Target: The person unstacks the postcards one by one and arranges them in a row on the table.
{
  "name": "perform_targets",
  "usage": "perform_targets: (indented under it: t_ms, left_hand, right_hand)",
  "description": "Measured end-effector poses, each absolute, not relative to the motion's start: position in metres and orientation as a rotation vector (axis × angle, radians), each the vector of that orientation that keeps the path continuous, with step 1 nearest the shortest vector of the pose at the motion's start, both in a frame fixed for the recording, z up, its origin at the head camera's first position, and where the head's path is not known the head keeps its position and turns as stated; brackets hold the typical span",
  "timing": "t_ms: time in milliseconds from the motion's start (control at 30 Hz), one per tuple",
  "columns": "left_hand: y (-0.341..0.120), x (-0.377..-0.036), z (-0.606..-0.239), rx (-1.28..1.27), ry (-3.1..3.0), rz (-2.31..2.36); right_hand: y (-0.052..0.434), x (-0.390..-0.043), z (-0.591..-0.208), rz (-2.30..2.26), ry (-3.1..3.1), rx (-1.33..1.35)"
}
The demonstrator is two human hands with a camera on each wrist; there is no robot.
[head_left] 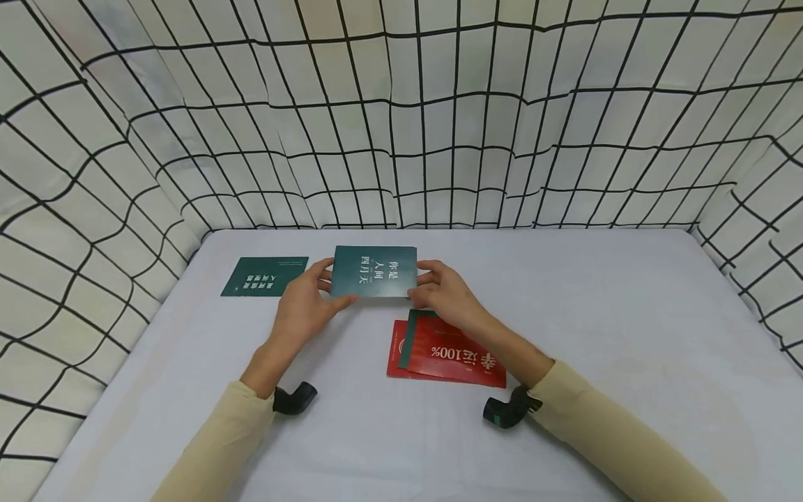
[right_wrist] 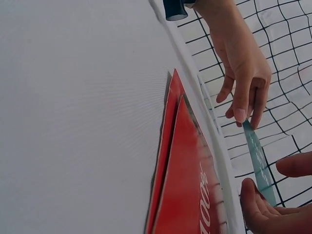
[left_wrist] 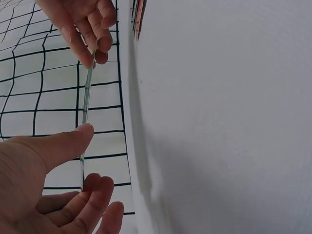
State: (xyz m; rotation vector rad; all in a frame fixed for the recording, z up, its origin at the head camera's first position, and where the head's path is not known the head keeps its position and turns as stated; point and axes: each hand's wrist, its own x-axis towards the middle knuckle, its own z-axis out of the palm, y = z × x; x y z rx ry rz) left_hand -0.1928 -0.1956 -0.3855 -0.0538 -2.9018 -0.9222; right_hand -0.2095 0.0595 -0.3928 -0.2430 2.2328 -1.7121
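A dark green card [head_left: 374,272] with white printed characters is held up above the table between both hands. My left hand [head_left: 304,307] grips its left end, thumb at the near edge and fingers at the far side. At the opposite end, my right hand [head_left: 448,296] pinches the card between thumb and fingers. From the left wrist view the card [left_wrist: 87,97] appears almost edge-on. Below the right hand lies an overlapping pile, a red card [head_left: 454,358] with white characters on top. Another green card [head_left: 251,279] lies on the table beyond the left hand, partly covered by it.
A white cloth covers the table [head_left: 615,300]. Black netting [head_left: 439,125] over pale sheeting rises along the back and both sides. Black wrist devices [head_left: 295,399] sit at both sleeve cuffs, close above the tabletop.
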Motion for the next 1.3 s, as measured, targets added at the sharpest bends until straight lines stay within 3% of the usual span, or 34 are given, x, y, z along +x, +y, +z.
perform_targets:
  t_ms: [433, 1300]
  left_hand:
    - [-0.204, -0.190, -0.383, 0.084, -2.935, -0.900]
    - [-0.227, -0.200, -0.398, 0.110, -2.937, -0.826]
  right_hand:
    - [0.040, -0.211, -0.391, -1.463, 2.373, -0.342]
    - [0.014, -0.231, -0.390, -1.345, 2.384, -0.324]
